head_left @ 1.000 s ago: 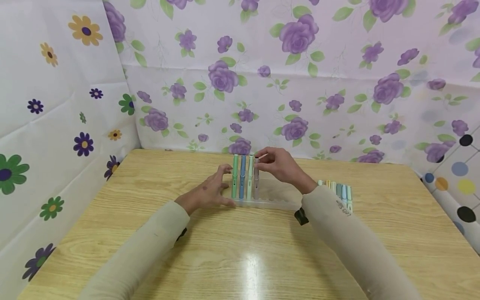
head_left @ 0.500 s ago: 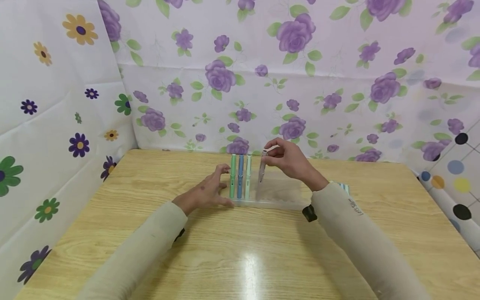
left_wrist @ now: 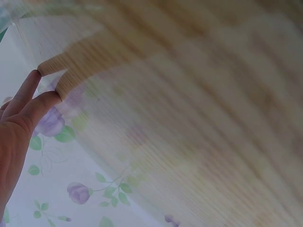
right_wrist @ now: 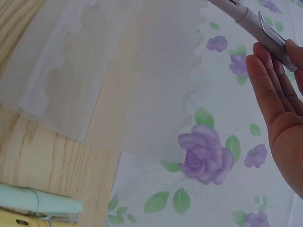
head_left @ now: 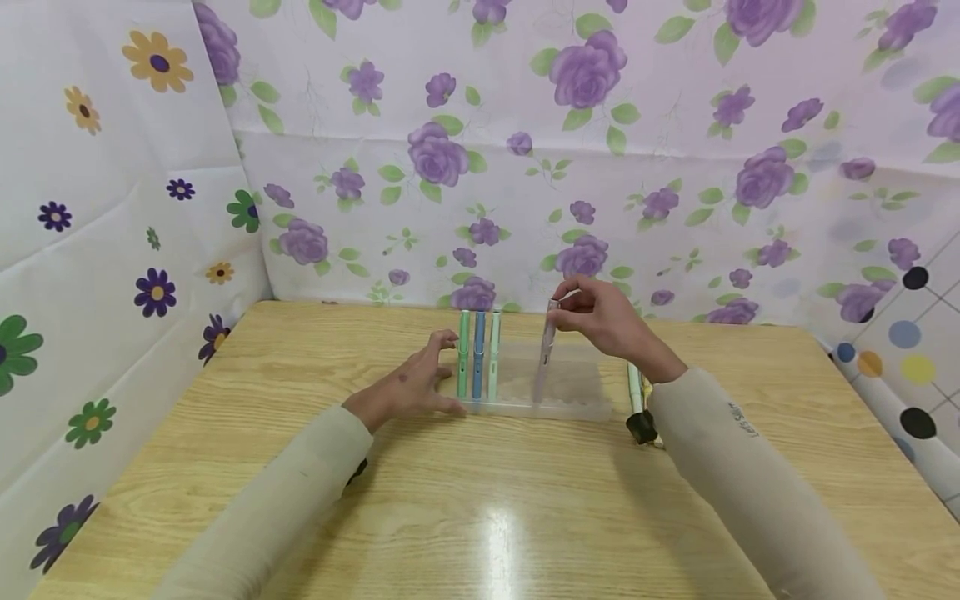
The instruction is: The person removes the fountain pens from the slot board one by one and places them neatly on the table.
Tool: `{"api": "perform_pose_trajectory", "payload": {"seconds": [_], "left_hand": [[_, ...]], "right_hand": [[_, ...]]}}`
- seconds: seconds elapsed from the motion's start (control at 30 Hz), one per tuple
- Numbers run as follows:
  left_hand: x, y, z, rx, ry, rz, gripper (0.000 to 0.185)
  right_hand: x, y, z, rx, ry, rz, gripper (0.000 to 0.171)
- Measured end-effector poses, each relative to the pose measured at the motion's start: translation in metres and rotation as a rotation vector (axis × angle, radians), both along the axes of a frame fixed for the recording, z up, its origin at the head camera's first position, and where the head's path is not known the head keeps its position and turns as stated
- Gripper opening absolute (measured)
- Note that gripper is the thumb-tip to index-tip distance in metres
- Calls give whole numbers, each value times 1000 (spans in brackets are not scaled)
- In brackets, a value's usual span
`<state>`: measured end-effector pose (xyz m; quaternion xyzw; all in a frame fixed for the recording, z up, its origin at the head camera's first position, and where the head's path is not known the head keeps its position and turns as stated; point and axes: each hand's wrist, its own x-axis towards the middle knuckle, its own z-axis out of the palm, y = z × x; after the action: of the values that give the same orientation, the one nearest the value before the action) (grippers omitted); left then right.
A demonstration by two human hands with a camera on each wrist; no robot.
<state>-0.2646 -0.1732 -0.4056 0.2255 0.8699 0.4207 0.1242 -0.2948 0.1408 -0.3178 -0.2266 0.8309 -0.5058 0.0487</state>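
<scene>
My right hand (head_left: 600,315) pinches the upper end of a greyish-mauve pen (head_left: 547,342) with a metal clip, clear in the right wrist view as a clipped pen (right_wrist: 260,30). The pen stands slightly tilted over the right half of a clear pen stand (head_left: 573,379); whether its lower tip touches the stand cannot be told. A green pen (head_left: 463,354), a blue pen (head_left: 478,354) and a pale mint pen (head_left: 493,354) stand upright at the stand's left. Beside that end, my left hand (head_left: 412,379) has its fingers spread, with thumb near the front edge.
Right of the stand, partly hidden by my right wrist, lie more pens, among them a mint pen (right_wrist: 40,199) and a yellow pen (right_wrist: 28,221). The wooden table (head_left: 420,508) meets a flowered cloth (head_left: 337,192) behind the stand.
My right hand has lifted the mauve pen from its place next to the mint pen and carried it right along the stand. The left hand stays by the stand's left end.
</scene>
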Motion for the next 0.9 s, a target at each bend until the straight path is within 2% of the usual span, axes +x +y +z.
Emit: {"api": "perform_pose_trajectory", "payload": {"seconds": [0.23,0.63,0.9], "left_hand": [[0,0,0,15,-5,-4,101],[-2,-1,-2,0,8,-5,101],[-1,-1,-1,-2,11,-6,101]], "right_hand": [[3,21,5,38,17,-13,26],[11,58,17,124,71,-91,30],[16,78,19,122,71,-116,31]]}}
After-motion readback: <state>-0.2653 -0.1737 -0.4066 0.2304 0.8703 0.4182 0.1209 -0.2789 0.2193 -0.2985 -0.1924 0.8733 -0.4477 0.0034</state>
